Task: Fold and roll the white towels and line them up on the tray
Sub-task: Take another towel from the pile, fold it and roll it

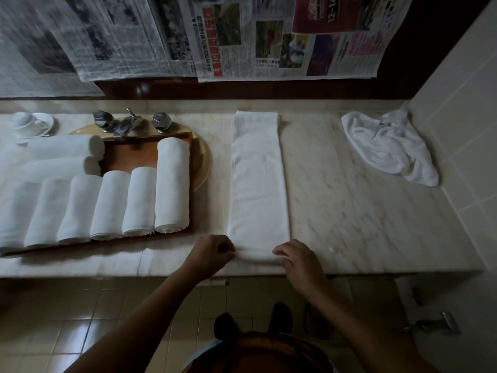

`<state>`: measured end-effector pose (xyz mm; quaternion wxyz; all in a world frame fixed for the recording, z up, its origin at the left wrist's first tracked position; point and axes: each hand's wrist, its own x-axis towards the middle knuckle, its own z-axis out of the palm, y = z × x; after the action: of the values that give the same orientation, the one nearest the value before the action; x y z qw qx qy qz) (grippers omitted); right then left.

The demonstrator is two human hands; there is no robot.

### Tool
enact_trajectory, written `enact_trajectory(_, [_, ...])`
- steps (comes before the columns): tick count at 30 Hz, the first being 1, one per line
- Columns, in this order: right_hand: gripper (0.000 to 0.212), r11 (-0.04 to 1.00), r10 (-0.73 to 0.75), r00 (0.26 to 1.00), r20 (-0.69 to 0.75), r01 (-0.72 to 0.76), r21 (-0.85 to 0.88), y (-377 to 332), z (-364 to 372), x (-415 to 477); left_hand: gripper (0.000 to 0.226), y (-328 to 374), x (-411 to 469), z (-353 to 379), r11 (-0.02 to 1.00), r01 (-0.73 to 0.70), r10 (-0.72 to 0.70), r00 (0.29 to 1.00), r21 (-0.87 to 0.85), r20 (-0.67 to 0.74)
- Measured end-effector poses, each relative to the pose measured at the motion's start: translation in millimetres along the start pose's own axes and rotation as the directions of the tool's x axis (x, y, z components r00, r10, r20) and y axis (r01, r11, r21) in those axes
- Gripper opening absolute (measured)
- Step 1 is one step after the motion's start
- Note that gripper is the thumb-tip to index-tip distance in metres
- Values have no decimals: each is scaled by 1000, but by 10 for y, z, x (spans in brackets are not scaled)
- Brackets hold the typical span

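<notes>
A folded towel (258,179) lies flat as a long white strip from the counter's (349,211) back edge to its front edge, its near end bunched. Six rolled towels (139,200) stand side by side on the wooden tray (126,154) at the left, with two crosswise rolls (64,146) behind them. A crumpled towel (390,146) lies near the back right corner.

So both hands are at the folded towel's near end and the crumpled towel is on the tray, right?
No: the head view shows the crumpled towel on the counter at far right, not on the tray. The left hand and right hand are at the near end of the folded towel.
</notes>
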<state>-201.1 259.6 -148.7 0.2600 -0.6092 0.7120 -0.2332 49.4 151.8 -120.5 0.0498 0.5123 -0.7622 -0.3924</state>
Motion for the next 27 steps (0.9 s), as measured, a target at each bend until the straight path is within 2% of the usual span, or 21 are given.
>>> enact_trajectory(3, [45,960,-146,986,-80,122,-252,11,172,-99,3,21,45,-2,998,44,-45,999,-42,-27])
enact_trajectory(5, [43,914,-274,954,-123,219,-341,-14,282,-216,7,44,54,21,997,56,-59,997,-46,-57])
enact_trajectory(8, [54,848,-337,941,-40,285,-448,-50,416,-374,9,82,24,101,997,72,-72,986,-7,-149])
enact_trajectory(9, [59,834,-320,947,-7,278,-477,-43,441,-393,10,87,-4,149,998,53,-43,972,38,-231])
enact_trajectory(11, [66,837,-289,957,23,264,-480,-35,451,-384,20,80,-101,311,974,-64,137,930,217,-340])
enact_trajectory(14, [71,867,-299,954,18,279,-414,-33,436,-327,52,108,-252,633,826,-245,396,893,507,-214])
enact_trajectory(16, [72,862,-323,946,24,305,-406,-29,417,-280,74,102,-241,768,770,-283,422,898,572,-124])
enact_trajectory(18, [71,843,-330,942,61,323,-431,-15,395,-191,89,74,-177,796,760,-244,370,925,602,-93])
enact_trajectory(21, [61,835,-299,951,78,300,-462,22,407,-32,87,27,-52,720,769,-242,352,933,591,-76])
enact_trajectory(24, [50,824,-301,951,75,299,-482,3,369,122,77,-20,99,613,812,-298,370,928,502,-49])
enact_trajectory(27, [44,835,-301,948,105,315,-451,-55,223,264,71,-91,173,509,833,-307,353,936,461,-14])
